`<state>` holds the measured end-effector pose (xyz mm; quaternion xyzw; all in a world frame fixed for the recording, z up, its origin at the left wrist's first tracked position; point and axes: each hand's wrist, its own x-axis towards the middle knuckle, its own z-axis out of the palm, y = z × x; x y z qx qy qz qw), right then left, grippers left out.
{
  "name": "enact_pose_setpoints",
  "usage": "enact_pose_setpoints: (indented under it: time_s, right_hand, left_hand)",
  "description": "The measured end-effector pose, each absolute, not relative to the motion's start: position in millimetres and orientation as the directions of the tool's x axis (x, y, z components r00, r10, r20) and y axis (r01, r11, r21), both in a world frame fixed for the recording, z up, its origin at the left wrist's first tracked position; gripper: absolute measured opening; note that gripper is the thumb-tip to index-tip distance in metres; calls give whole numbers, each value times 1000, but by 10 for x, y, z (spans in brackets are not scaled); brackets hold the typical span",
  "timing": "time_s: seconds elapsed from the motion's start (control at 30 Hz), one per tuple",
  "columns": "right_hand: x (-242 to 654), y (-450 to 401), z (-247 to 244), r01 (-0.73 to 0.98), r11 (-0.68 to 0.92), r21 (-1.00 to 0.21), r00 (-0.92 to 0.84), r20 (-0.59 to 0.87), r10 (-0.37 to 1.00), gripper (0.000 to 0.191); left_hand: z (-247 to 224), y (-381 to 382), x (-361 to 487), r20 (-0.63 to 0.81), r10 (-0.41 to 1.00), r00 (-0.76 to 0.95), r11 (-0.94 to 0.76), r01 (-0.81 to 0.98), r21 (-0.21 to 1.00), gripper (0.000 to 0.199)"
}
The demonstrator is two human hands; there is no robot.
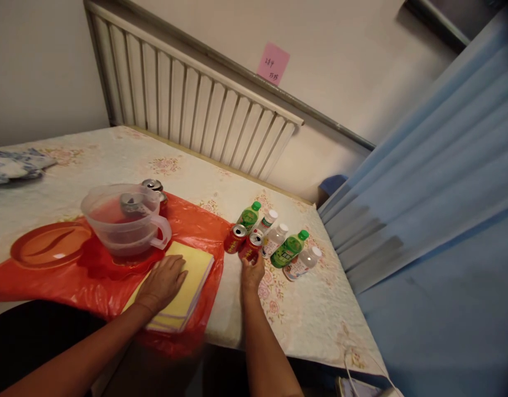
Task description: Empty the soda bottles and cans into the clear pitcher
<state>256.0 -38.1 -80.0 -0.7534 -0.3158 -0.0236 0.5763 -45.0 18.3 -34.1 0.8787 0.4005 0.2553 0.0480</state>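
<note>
My left hand (164, 281) lies flat on a stack of yellow sheets or cloths (198, 263) with pale edges; I cannot tell which material. With my right hand (252, 273) I hold a red drink can (251, 247), its opened top facing up. Touching or very close to it on the left is a second opened red can (236, 240). Behind and beside them stand a green-capped bottle (249, 217), a small white-capped bottle (267, 221), another white-capped bottle (275, 241), a second green bottle (287, 251) and a clear bottle (301, 264).
A clear plastic jug (121, 220) with a handle stands on a red plastic sheet (187, 212). Left of it lies an orange oval lid or dish (51, 245). Cans (152, 185) are behind the jug. A radiator (196, 102) and blue curtain (423, 182) border the table.
</note>
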Motion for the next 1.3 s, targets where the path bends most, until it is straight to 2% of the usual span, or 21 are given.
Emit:
enact_pose_setpoints:
  time_s: [0.37,0.53,0.6,0.67,0.77,0.9,1.03,1.3]
  right_hand:
    - [2536,-378,-824,515,-152,-844,802,412,432,58]
    - [2428,-539,-761,566,-172,-806,790,472,391,37]
    - [2335,-611,-714,624,-145,-768,737,515,438,27]
    - [2226,-647,-678,698,-73,-712,629,561,538,25]
    - [2091,-617,-667,787,79,-612,404,608,683,32]
    - [2030,-520,-709,882,202,-425,122,621,774,45]
    - [2023,-477,-716,903,194,-383,76,586,806,46]
    - [1977,-487,-607,886,176,-428,108,561,821,43]
  left_hand:
    - [-379,208,-459,415,717,560,-682,688,249,27]
    - [-387,217,-455,413,716,563,-685,682,256,27]
    - [-393,218,-452,410,718,563,-684,679,265,27]
    - [-398,218,-450,408,720,562,-683,677,273,27]
    - [-406,214,-451,414,718,560,-686,672,279,27]
    - [-414,209,-459,426,710,561,-694,662,284,27]
    - [-411,203,-462,437,709,553,-694,659,291,26]
    - [-374,187,-457,424,711,561,-690,672,267,26]
